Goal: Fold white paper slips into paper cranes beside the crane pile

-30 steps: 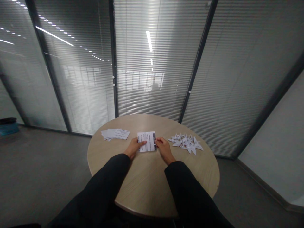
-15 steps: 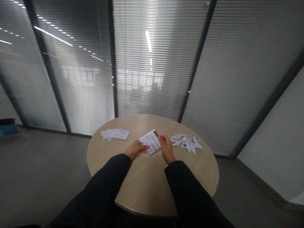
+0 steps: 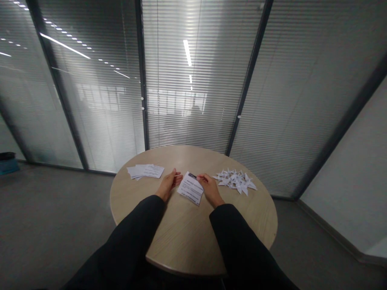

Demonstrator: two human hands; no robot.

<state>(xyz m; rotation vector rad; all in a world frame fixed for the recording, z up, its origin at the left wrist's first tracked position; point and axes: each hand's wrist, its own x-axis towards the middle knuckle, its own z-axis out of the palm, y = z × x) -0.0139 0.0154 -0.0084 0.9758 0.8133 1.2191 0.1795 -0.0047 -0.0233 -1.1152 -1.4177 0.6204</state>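
A printed sheet of paper (image 3: 190, 188), white with dark text and a dark block at its top, is above the middle of the round table (image 3: 184, 241). My right hand (image 3: 209, 187) pinches it near its upper right corner. Just left of the sheet, my left hand (image 3: 169, 183) is open, its fingers apart and not gripping the paper. Right of my right hand lies a pile of folded white paper pieces (image 3: 237, 181) with pointed tips. Several flat printed sheets (image 3: 146, 170) lie fanned out and overlapping at the table's back left.
Behind the table stands a glass partition with blinds (image 3: 187, 121) and dark frames. A blue bin (image 3: 8, 164) is on the floor at the far left. A pale wall (image 3: 347, 193) rises on the right.
My left hand has let go of the sheet and moved slightly up and left. The sheet has turned and its lower edge has swung down, still in my right hand.
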